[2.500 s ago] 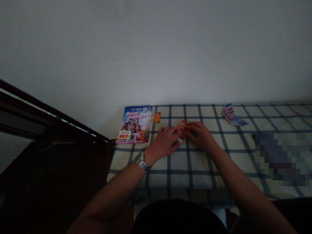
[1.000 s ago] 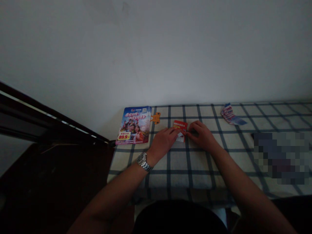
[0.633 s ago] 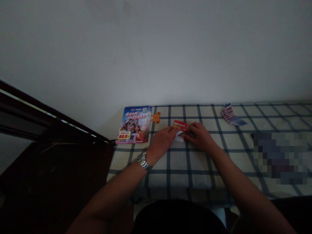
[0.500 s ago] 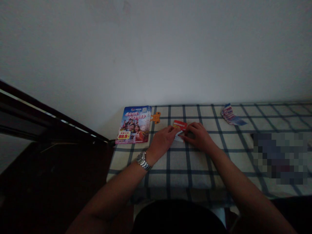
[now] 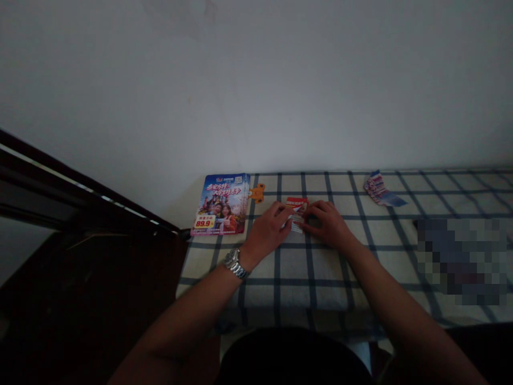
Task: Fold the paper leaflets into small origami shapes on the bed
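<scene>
A small folded red and white paper [image 5: 297, 211] lies on the checked cloth [image 5: 320, 278] near the wall. My left hand [image 5: 267, 231], with a metal watch on its wrist, pinches the paper's left edge. My right hand [image 5: 329, 224] pinches its right edge with closed fingers. Both hands rest on the cloth, and part of the paper is hidden under the fingers.
A stack of colourful flyers [image 5: 221, 204] lies at the cloth's far left corner, with a small orange bear shape [image 5: 257, 193] beside it. Another folded flyer piece [image 5: 380, 190] lies far right by the wall. A blurred patch [image 5: 460, 259] covers the right. Dark wood furniture [image 5: 80, 224] stands left.
The paper was turned from a tilted position to lie flat, then folded smaller, more white showing now. Both hands stayed in place on it.
</scene>
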`<action>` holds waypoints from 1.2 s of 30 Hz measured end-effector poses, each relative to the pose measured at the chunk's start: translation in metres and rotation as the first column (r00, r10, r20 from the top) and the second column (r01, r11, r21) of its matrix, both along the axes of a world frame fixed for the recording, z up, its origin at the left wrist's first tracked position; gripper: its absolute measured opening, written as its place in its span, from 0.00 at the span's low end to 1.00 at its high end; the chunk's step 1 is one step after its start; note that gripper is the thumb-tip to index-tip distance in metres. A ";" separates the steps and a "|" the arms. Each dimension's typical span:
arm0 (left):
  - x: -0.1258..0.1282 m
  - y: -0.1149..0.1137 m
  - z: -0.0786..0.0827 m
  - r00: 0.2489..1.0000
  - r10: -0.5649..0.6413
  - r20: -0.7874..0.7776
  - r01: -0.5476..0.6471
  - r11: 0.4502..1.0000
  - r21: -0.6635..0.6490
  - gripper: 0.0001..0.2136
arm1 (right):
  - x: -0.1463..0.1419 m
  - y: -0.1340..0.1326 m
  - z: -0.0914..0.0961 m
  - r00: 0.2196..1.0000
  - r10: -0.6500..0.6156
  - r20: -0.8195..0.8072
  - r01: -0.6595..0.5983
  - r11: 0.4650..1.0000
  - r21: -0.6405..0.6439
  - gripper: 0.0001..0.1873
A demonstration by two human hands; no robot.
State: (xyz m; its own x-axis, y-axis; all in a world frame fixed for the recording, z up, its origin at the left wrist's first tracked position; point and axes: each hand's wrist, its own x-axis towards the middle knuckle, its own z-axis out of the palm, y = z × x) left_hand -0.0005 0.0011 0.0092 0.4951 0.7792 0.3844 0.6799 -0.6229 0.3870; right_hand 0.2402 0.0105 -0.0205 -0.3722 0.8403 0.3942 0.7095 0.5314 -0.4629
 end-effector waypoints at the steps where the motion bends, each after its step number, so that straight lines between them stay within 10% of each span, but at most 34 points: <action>1: 0.000 0.000 0.001 1.000 0.018 0.008 -0.018 1.000 0.002 0.10 | 0.000 0.000 0.000 1.000 -0.001 0.001 0.001 1.000 0.003 0.12; 15: -0.011 0.009 0.005 0.972 0.230 -0.056 -0.218 0.961 0.170 0.13 | 0.003 0.002 -0.003 0.999 0.030 -0.042 -0.029 0.999 0.034 0.15; 24: -0.013 0.015 -0.010 0.994 -0.055 -0.090 0.056 0.998 0.007 0.16 | 0.003 0.004 -0.001 0.995 0.095 -0.036 -0.092 0.993 0.070 0.13; 36: -0.014 0.009 -0.006 0.990 -0.063 -0.128 0.063 0.998 0.000 0.21 | 0.004 0.003 0.002 0.992 0.129 -0.007 -0.129 0.991 0.035 0.09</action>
